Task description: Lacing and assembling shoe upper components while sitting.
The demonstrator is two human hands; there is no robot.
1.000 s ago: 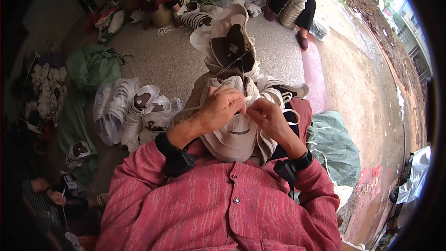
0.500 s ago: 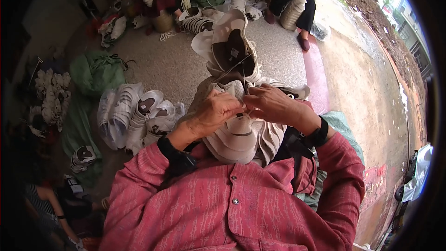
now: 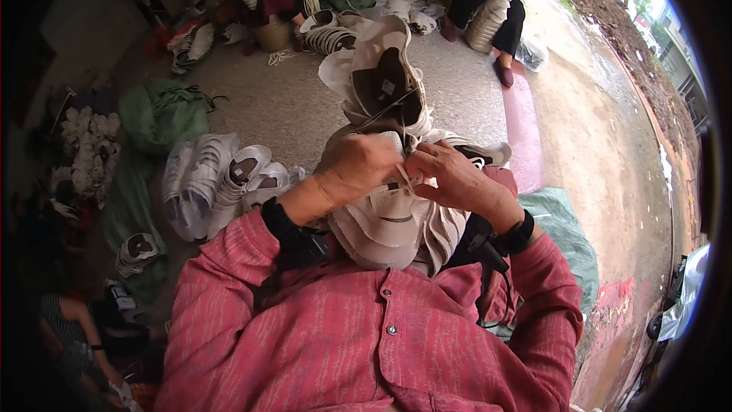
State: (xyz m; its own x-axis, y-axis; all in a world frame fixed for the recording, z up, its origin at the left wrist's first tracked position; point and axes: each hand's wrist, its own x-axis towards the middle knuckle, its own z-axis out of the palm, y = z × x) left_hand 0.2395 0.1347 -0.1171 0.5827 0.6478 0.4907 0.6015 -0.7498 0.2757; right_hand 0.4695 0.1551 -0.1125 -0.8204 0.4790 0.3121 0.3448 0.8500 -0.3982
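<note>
A stack of nested white-beige shoe uppers point(image 3: 381, 233) lies in my lap, toes toward me. Their dark-lined openings point(image 3: 385, 84) point away. Over the lacing of the top upper, my left hand point(image 3: 357, 164) is closed, its fingertips mostly hidden by the back of the hand. Close beside it, my right hand point(image 3: 450, 172) pinches a pale shoelace point(image 3: 404, 177) that loops between the two hands. What the left fingers grip is hard to see, but the lace runs into them. Both wrists wear black bands.
Bagged shoe uppers point(image 3: 200, 183) stand on the floor at left, near a green sack point(image 3: 164, 118). Two people sit at the far side, one with a stack of uppers point(image 3: 488, 21) in the lap. Another green sheet point(image 3: 564, 236) lies at my right. A person's arm shows at lower left.
My left hand has turned so its back faces up more, and the lace loop now shows between the hands. The view has shifted slightly. The far-left seated person's hands have moved together.
</note>
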